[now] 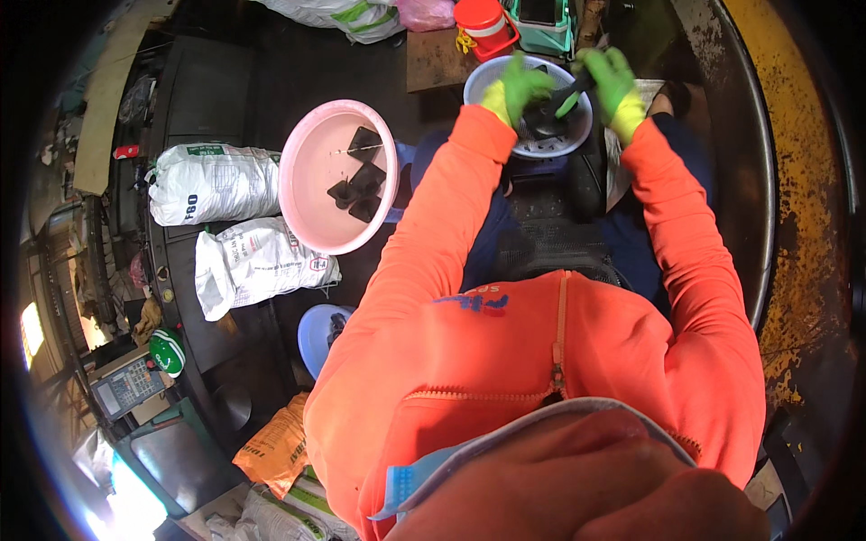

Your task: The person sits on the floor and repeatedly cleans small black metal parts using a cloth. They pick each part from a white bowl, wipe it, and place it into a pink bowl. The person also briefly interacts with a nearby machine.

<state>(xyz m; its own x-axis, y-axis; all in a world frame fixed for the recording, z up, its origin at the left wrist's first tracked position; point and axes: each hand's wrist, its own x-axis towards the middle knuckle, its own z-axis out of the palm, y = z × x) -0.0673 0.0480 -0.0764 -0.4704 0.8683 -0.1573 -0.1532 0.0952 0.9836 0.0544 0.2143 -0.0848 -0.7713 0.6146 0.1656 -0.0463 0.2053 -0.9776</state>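
Both my hands wear green-and-yellow gloves and work over a pale blue-white basket (475,90). My left hand (521,88) is over its left side, fingers bent toward the middle; whether they grip anything is hard to see. At the right rim, my right hand (615,88) is closed on a black part (577,87) with a bright green patch near it. More black pieces (548,124) lie in the basket beneath. To the left, a pink basin (302,194) holds several black, flared pieces (365,180).
White printed sacks (216,185) lie left of the basin. A blue basin (316,338) is partly behind my left arm. Beyond the basket stand a red-and-white container (485,27) and a teal basket (544,36). A rusty yellow metal edge (794,225) curves along the right.
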